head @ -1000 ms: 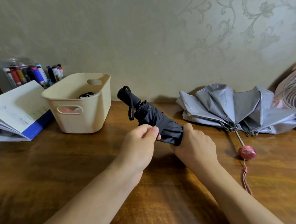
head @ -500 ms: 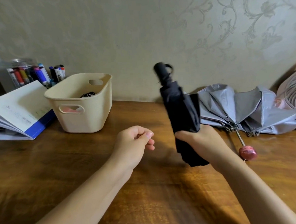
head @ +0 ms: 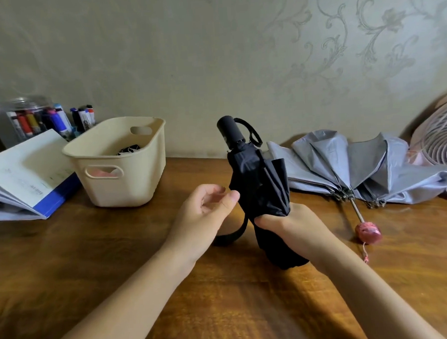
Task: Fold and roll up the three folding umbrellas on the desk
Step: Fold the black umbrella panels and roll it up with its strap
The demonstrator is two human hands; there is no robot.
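at the middle of the wooden desk [head: 93, 267], the right hand [head: 292, 225] curls its fingers round the lower part of the black umbrella [head: 259, 183], held upright, handle up; the left hand [head: 206, 217] is loosely spread just left of it, holding nothing, thumb tip beside the fabric; far right lies a grey umbrella [head: 346, 168], unfolded; far left a cream basket [head: 119, 185]; a patterned wall [head: 211, 53] behind

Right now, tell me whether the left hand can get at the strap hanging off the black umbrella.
Probably yes. The left hand is open beside the black umbrella, the strap hangs just below it with nothing between, and the right hand grips the umbrella upright.
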